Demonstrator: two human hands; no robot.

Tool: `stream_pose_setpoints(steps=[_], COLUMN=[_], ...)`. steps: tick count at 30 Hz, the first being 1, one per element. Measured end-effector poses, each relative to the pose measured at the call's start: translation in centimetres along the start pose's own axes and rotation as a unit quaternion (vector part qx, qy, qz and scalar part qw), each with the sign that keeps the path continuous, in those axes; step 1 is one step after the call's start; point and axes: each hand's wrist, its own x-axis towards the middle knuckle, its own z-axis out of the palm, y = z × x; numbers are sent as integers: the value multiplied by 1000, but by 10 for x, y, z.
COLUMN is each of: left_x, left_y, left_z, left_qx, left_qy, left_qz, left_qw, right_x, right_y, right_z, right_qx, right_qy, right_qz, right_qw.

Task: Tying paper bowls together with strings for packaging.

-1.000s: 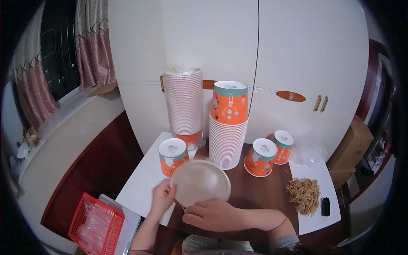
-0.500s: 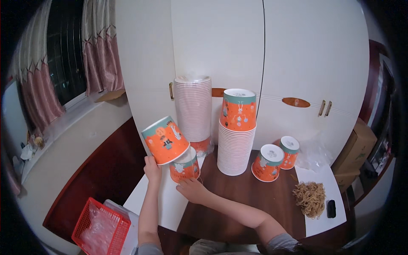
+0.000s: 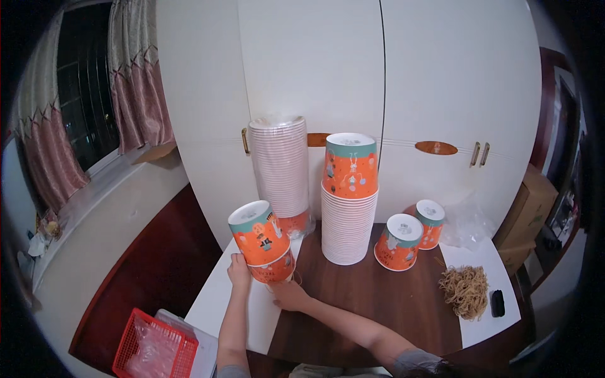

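Observation:
An orange and green paper bucket [image 3: 258, 234] is upside down over a second paper bucket [image 3: 274, 269], whose lower orange part shows below the upper one's white rim. My left hand [image 3: 239, 271] is closed on the upper bucket's rim at its left side. Against the lower bucket's near edge, my right hand [image 3: 290, 295] has its fingers bent together. A thin tan band [image 3: 298, 277] loops out beside these fingers; the fingertips are partly hidden. To the right stands a tall nested stack [image 3: 348, 223] of the same buckets, upside down, rims showing.
A plastic-wrapped bucket stack [image 3: 279, 167] stands behind. Two upside-down buckets, a nearer one [image 3: 397, 246] and a farther one [image 3: 431, 223], stand right, by a crumpled clear bag [image 3: 469, 223]. A tan band pile [image 3: 464, 292] lies beside a small black object [image 3: 498, 303]. Lower left is a red basket [image 3: 183, 359].
The tilted upper bucket has come down over the lower one and is more upright. Both hands have moved slightly right and lower in view. The whole view has also shifted a little.

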Motion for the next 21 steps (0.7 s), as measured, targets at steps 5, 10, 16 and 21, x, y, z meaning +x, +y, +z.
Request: stream_pose_setpoints(steps=[5,10,16,21], left_x=[-10,-25,-30,-32], left_y=[-3,0,-3,1], left_z=[5,1,-2,-9], left_qx=[38,39,6,28], left_qy=[-19,-82,-85,-110], left_qz=[34,7,6,4], left_qw=[999,996,996,994], right_x=[5,-2,0,1], right_y=[21,24,18,20], right_z=[26,29,21,16], right_qx=[38,30,-15,-67], right_qy=[23,64,43,46], right_qz=[18,-13,43,61], right_qw=[999,997,998,995])
